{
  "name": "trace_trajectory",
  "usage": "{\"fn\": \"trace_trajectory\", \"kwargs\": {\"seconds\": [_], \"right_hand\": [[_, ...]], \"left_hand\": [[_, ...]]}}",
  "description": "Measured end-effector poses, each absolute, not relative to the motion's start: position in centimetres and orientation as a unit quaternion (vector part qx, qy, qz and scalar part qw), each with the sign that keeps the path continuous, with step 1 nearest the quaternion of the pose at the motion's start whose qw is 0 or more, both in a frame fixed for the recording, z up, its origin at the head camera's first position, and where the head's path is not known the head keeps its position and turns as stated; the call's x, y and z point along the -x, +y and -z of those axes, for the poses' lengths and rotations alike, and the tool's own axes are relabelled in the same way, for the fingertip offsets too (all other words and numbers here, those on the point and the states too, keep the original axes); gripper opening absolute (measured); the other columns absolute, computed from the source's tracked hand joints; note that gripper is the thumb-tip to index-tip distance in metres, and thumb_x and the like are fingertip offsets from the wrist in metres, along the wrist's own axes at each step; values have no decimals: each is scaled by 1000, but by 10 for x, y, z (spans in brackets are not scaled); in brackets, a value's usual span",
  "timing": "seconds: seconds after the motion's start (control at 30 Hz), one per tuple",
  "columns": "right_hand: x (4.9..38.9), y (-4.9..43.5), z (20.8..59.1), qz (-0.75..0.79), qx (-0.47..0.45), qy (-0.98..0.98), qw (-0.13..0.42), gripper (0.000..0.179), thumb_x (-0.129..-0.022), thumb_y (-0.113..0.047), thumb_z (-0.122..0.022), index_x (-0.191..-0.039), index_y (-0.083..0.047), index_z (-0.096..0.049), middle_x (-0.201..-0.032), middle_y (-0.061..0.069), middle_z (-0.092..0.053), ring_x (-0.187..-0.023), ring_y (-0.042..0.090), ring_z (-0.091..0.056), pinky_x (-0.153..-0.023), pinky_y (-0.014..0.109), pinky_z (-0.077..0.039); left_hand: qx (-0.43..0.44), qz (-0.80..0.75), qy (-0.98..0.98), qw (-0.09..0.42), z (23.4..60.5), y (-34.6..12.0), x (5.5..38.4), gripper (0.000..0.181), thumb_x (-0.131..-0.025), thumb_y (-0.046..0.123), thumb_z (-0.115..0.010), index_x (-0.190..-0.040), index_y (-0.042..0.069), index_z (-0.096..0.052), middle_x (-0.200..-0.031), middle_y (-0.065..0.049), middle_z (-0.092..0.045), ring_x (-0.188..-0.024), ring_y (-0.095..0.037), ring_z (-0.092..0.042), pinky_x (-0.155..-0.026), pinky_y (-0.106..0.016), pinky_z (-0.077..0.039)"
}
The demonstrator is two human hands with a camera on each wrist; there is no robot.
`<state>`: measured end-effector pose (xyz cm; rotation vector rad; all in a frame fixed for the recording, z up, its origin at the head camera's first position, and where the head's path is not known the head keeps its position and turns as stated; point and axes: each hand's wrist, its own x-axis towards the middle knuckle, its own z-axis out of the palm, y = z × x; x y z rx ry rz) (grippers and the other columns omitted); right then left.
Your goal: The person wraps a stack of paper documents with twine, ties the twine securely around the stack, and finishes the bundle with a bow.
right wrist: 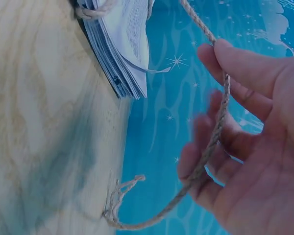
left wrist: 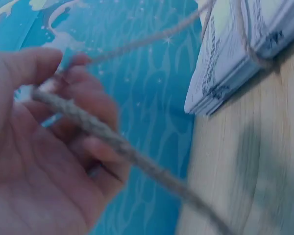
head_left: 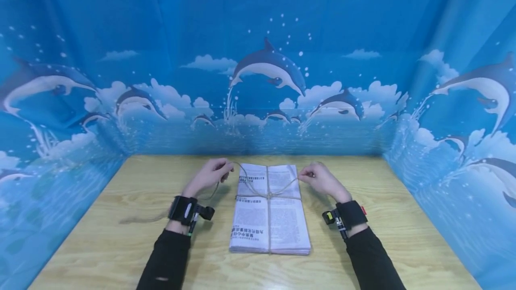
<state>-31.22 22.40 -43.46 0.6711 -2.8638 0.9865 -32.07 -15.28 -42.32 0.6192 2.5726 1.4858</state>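
A stack of newspapers [head_left: 250, 218] lies on the table, bound crosswise by a twine rope [head_left: 268, 227] with a knot near the middle of its top. Left of the stack, my left hand [head_left: 211, 175] pinches one rope end between thumb and fingertips; in the left wrist view the rope [left wrist: 152, 169] runs across the palm and trails off. On the other side, my right hand [head_left: 321, 179] pinches the second end. The right wrist view shows that rope [right wrist: 219, 117] hanging past loosely bent fingers to a frayed tip [right wrist: 132, 183]. Both ends rise from the knot, apart from each other.
The wooden table [head_left: 121, 254] reaches a blue curtain [head_left: 193, 142] printed with dolphins at the back and both sides. A loose tail of rope [head_left: 141, 219] lies on the left part of the table, partly behind the left wrist. Each wrist wears a black strap with a camera.
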Motion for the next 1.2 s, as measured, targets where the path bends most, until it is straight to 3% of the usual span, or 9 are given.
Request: {"fn": "trace_trajectory", "kwargs": {"seconds": [0.1, 0.17, 0.33, 0.37, 0.57, 0.73, 0.83, 0.97, 1.2], "right_hand": [[312, 223, 434, -312, -194, -930, 21, 11, -91, -16, -69, -94, -9, -76, -91, 4, -69, -81, 15, -55, -75, 33, -46], [312, 223, 433, -301, -178, -936, 28, 10, -90, -18, -71, -93, -11, -77, -91, 2, -71, -77, 13, -56, -73, 32, -47], [311, 218, 432, -293, -169, -940, 42, 13, -90, -22, -71, -94, -12, -78, -76, 4, -69, -62, 14, -55, -66, 34, -44], [311, 218, 432, -299, -174, -938, 41, 14, -91, -22, -70, -95, -11, -77, -75, 5, -69, -62, 17, -58, -71, 37, -45], [309, 211, 433, -356, -168, -919, 21, 23, -98, -25, -61, -100, -5, -74, -86, 11, -74, -83, 29, -70, -82, 42, -53], [307, 206, 436, -368, -162, -915, 33, 25, -98, -25, -61, -100, -3, -73, -85, 10, -74, -81, 27, -69, -69, 33, -54], [307, 204, 438, -356, -171, -918, 26, 23, -97, -24, -62, -100, -4, -73, -85, 7, -73, -79, 20, -68, -71, 33, -53], [307, 202, 441, -355, -170, -919, 19, 18, -95, -18, -64, -103, -4, -72, -89, 5, -72, -80, 15, -66, -73, 32, -53], [308, 194, 443, -480, -138, -866, 17, 23, -95, -3, -61, -115, 5, -52, -95, 20, -72, -86, 33, -71, -73, 42, -58]], "left_hand": [[-193, -502, 841, 57, 425, -145, 322, 34, -106, 35, -43, -106, 9, -63, -71, -7, -55, -72, -42, -55, -64, -32, -43], [-186, -504, 841, 55, 426, -139, 324, 35, -107, 34, -39, -112, 8, -63, -70, -6, -53, -65, -35, -53, -58, -31, -41], [-184, -489, 852, 28, 426, -119, 326, 35, -108, 31, -34, -111, 10, -62, -69, -3, -46, -58, -17, -41, -54, -30, -38], [-188, -486, 853, 23, 425, -115, 327, 34, -108, 30, -34, -110, 10, -62, -70, -3, -46, -59, -16, -41, -56, -30, -38], [-225, -444, 867, 6, 422, -93, 323, 24, -105, 25, -47, -108, 14, -68, -88, -10, -63, -74, -18, -55, -68, -35, -46], [-262, -378, 887, -39, 424, -86, 321, 20, -99, 22, -60, -110, 13, -73, -106, -7, -68, -95, -21, -58, -90, -41, -45], [-281, -334, 896, -87, 427, -85, 321, 18, -95, 17, -65, -109, 11, -75, -102, -5, -67, -93, -22, -56, -89, -41, -42], [-299, -302, 896, -126, 430, -85, 321, 18, -94, 14, -66, -109, 12, -75, -100, -2, -72, -90, -17, -63, -84, -35, -49], [-273, -332, 886, -173, 433, -90, 316, 21, -95, 12, -64, -113, 15, -74, -105, -3, -75, -83, -11, -69, -73, -29, -55]]}}
